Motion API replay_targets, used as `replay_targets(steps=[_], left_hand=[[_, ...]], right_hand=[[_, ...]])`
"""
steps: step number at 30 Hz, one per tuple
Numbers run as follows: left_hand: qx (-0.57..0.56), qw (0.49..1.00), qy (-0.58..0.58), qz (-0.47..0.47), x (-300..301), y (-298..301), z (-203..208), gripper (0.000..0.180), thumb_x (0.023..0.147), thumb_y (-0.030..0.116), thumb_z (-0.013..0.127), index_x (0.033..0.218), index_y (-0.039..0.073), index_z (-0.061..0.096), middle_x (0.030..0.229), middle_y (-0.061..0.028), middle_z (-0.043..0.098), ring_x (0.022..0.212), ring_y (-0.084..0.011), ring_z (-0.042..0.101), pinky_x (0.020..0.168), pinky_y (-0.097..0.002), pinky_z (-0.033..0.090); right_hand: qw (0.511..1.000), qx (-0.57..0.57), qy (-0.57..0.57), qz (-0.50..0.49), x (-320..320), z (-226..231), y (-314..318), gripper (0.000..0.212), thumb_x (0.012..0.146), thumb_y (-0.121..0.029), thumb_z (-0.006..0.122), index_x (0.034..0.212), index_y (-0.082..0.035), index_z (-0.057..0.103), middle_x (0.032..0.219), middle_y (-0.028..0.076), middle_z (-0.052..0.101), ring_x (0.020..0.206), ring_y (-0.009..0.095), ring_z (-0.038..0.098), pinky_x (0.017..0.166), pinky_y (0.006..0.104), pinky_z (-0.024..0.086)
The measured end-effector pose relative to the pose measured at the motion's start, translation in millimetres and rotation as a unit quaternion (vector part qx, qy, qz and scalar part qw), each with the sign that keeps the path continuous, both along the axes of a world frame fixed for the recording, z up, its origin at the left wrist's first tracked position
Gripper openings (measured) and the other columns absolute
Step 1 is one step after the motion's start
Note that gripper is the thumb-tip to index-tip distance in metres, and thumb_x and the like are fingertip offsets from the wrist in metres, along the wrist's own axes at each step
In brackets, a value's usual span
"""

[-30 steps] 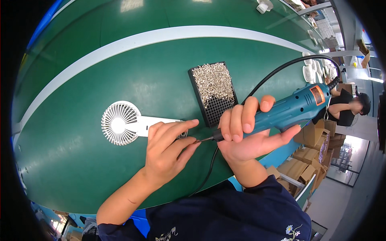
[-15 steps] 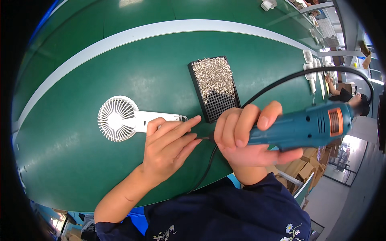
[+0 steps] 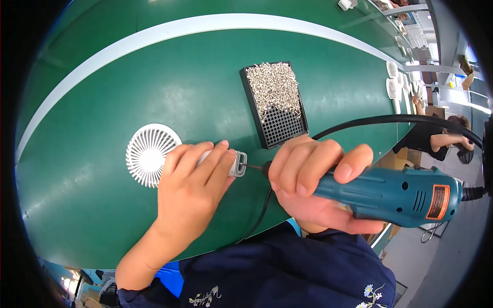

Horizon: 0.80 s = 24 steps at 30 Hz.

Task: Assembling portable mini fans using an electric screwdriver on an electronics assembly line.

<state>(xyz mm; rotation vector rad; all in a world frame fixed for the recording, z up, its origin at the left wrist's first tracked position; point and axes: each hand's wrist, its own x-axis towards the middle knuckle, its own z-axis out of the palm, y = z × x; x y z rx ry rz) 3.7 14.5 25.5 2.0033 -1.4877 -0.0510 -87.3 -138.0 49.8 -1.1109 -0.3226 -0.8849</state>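
My left hand (image 3: 190,187) is wrapped over the handle of a white handheld fan (image 3: 150,154), which lies on the green table with its round grille to the left. The handle's looped end (image 3: 240,164) sticks out past my fingers. My right hand (image 3: 313,179) grips a teal electric screwdriver (image 3: 398,195), held level with its bit pointing left. The thin bit reaches the looped end; whether a screw sits on its tip is too small to tell. Just beyond my right hand stands a black screw tray (image 3: 281,131), its far part heaped with small silvery screws.
A thick black cable (image 3: 380,119) arches from the right over the table. Several white fans (image 3: 393,84) lie at the table's far right edge. A pale strip (image 3: 226,21) runs along the far side. Another person (image 3: 436,138) is at the right.
My left hand has moved from near the screwdriver's tip onto the fan's handle. The screwdriver's rear has swung lower, and its bit now meets the handle's end.
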Motion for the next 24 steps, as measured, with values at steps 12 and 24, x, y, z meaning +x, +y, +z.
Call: replay_targets(steps=[12, 24], left_hand=[[-0.016, 1.0, 0.007, 0.013, -7.0, -1.2, -6.2, 0.04, 0.067, 0.013, 0.077, 0.103, -0.001, 0.067, 0.113, -0.0091, 0.067, 0.104, -0.026, 0.061, 0.088, -0.041, 0.046], [-0.024, 0.999, -0.009, 0.018, -8.1, -1.9, -5.9, 0.041, 0.062, 0.011, 0.074, 0.101, -0.003, 0.068, 0.109, -0.0097, 0.068, 0.101, -0.024, 0.059, 0.085, -0.0393, 0.047]], right_hand=[[1.0, -0.008, 0.026, 0.01, 2.7, -8.2, -0.8, 0.08, 0.079, -0.074, 0.059, 0.115, -0.004, 0.042, 0.081, 0.012, 0.053, 0.059, 0.02, 0.051, 0.05, 0.0318, 0.045], [0.998, -0.044, 0.04, 0.0, 7.8, -10.2, 4.0, 0.082, 0.076, -0.073, 0.063, 0.113, -0.003, 0.044, 0.081, 0.012, 0.053, 0.061, 0.02, 0.052, 0.051, 0.0321, 0.045]])
